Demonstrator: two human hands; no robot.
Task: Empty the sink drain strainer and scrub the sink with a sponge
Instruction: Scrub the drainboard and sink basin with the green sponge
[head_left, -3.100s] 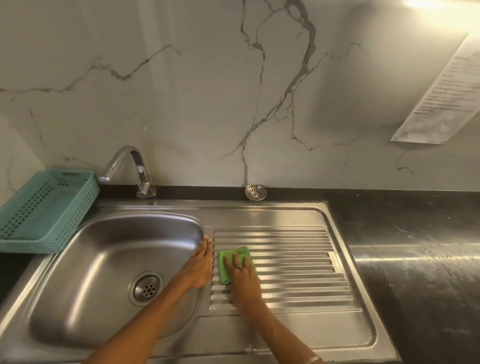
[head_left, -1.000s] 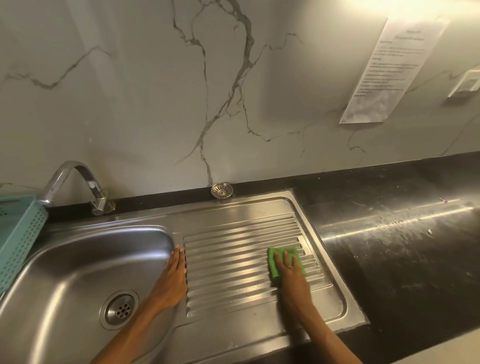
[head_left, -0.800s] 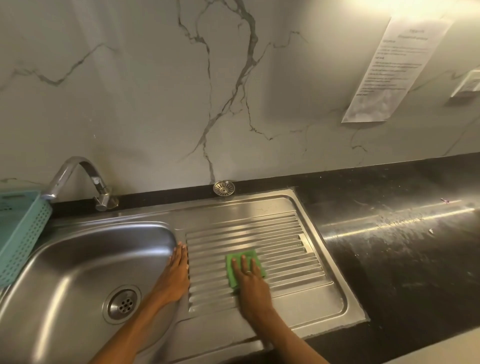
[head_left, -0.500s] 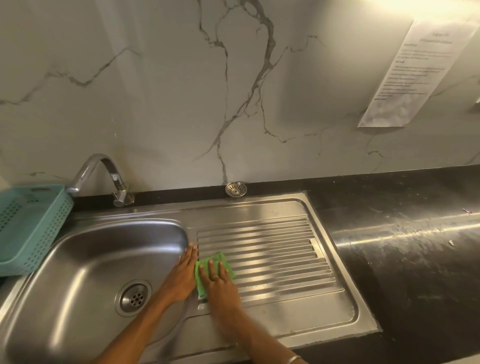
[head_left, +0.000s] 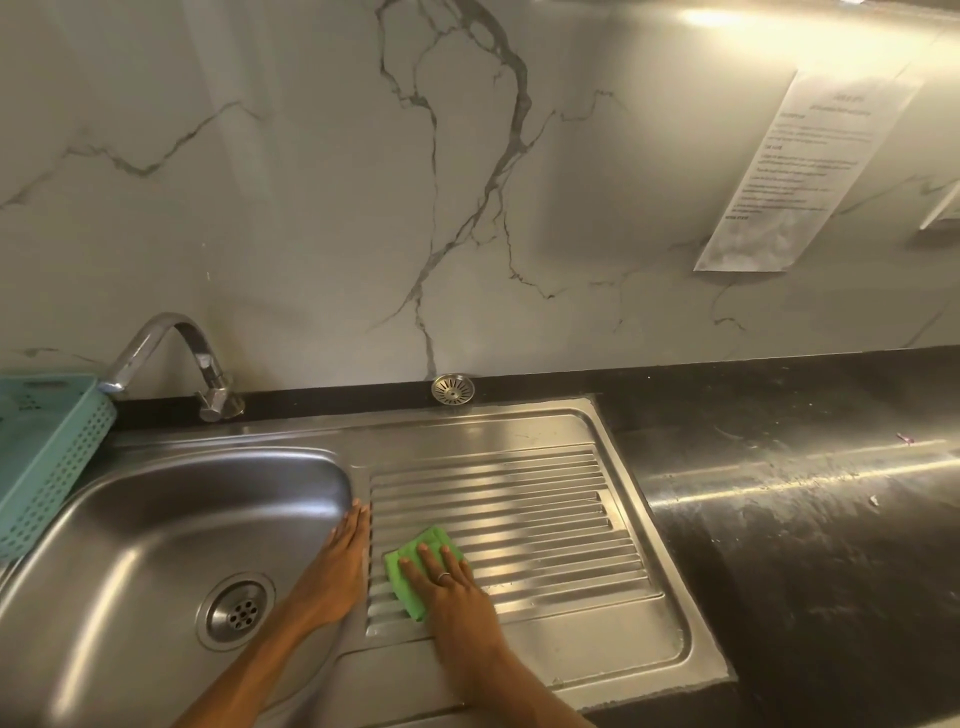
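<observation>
Nearest the camera, the right hand (head_left: 451, 582) is pressing flat, with fingers straight, on the small green rectangular sponge (head_left: 415, 564), which is lying on the left end of the ribbed stainless-steel drainboard (head_left: 524, 519). The ribs are running left to right, so the unscrubbed length is stretching away to the right of that hand, and a sideways stroke along them looks like the natural next pass. Just beside it, the left hand (head_left: 340, 564) is resting open and flat on the rim between drainboard and the stainless-steel sink basin (head_left: 156, 525), holding nothing. The basin is lying left of both hands, nearer the left one, and is showing only its round perforated drain fitting (head_left: 238, 613). Farther back, the round metal drain strainer (head_left: 453, 389) is sitting out of the sink on the dark ledge against the wall. The turquoise perforated plastic basket (head_left: 47, 457) at far left is looking empty where visible.
</observation>
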